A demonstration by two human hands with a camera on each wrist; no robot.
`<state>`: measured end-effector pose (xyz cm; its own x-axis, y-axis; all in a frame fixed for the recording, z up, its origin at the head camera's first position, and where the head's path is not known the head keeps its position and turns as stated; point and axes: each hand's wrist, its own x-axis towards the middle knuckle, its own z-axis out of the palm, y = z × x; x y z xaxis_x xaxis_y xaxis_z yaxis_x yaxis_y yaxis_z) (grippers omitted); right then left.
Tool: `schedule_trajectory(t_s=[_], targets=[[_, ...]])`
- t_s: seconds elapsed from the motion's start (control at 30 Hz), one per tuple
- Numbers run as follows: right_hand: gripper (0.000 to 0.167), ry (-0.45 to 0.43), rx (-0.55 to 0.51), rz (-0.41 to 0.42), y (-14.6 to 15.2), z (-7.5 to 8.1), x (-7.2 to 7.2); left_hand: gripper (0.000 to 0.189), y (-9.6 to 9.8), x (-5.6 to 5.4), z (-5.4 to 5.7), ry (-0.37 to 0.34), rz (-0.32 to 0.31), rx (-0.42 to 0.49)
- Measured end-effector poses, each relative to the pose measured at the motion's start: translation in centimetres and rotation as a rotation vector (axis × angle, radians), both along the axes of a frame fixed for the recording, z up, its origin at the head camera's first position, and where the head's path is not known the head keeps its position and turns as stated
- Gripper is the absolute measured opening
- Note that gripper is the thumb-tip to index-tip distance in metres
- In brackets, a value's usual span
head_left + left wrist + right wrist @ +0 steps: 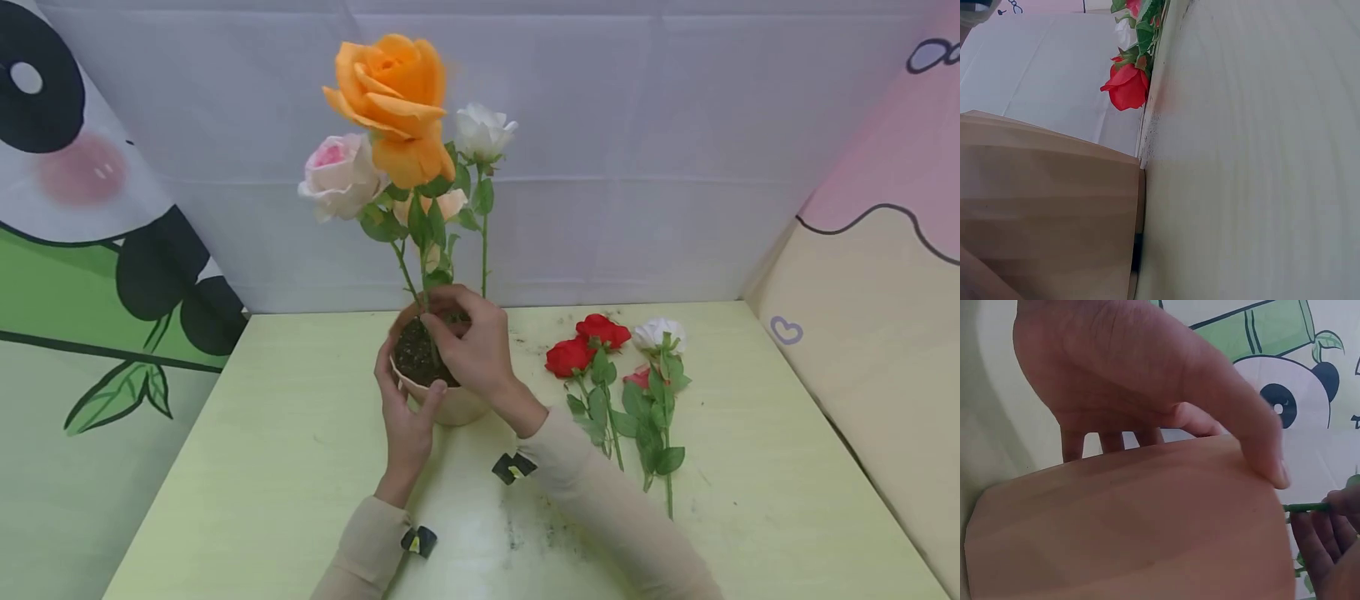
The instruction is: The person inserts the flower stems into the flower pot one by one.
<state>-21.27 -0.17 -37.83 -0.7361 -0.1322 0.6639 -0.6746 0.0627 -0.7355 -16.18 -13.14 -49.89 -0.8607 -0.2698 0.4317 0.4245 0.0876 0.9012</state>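
A beige flower pot point(454, 408) filled with dark soil point(415, 352) stands on the table. My left hand point(405, 425) grips the pot's left side, its thumb near the front rim; in the right wrist view those fingers spread along the pot wall point(1129, 519). Over the soil, my right hand point(478, 342) pinches the green stem point(1307, 507) of a large orange rose point(393, 92). Around it in the pot rise a pale pink rose point(341, 177), a white rose point(483, 133) and a peach rose point(448, 204), partly hidden behind leaves.
Right of the pot lie red roses point(602, 331), a white rose point(660, 333) and a smaller reddish bloom point(639, 377), stems toward the front. Dark soil specks dot the pale yellow table point(300, 467). A white cloth wall point(637, 233) closes the back; printed panels flank both sides.
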Motion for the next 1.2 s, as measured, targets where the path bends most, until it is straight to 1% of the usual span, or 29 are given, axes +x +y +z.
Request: schedule_trajectory(t_s=[0.17,0.27,0.4,0.63,0.73,0.93,1.2], targets=[[0.019,-0.012,0.045,-0.026,-1.0,-0.1,-0.4,0.092,-0.1,0.1,0.0,0.031,-0.017,-0.009],[0.017,-0.024,0.074,-0.009,-1.4,-0.3,-0.5,0.092,0.0,0.0,-0.1,0.039,-0.006,-0.009],[0.014,-0.021,0.133,-0.015,-1.6,-0.7,-0.4,0.093,0.0,-0.1,-0.4,0.031,0.022,-0.014],[0.011,-0.004,0.228,-0.032,-1.6,-1.1,-0.5,0.094,-0.1,0.0,-0.2,0.053,-0.007,-0.025],[0.009,-0.002,0.264,-0.049,-1.5,-1.2,-0.6,0.094,-0.1,0.0,-0.2,0.062,-0.008,-0.022],[0.008,0.001,0.367,-0.108,-1.6,-1.3,-0.5,0.093,0.0,0.0,-0.2,0.06,-0.004,-0.029],[0.004,-0.044,0.45,-0.095,-1.7,-1.2,-0.4,0.092,-0.1,-0.2,-0.2,0.05,-0.006,-0.02]])
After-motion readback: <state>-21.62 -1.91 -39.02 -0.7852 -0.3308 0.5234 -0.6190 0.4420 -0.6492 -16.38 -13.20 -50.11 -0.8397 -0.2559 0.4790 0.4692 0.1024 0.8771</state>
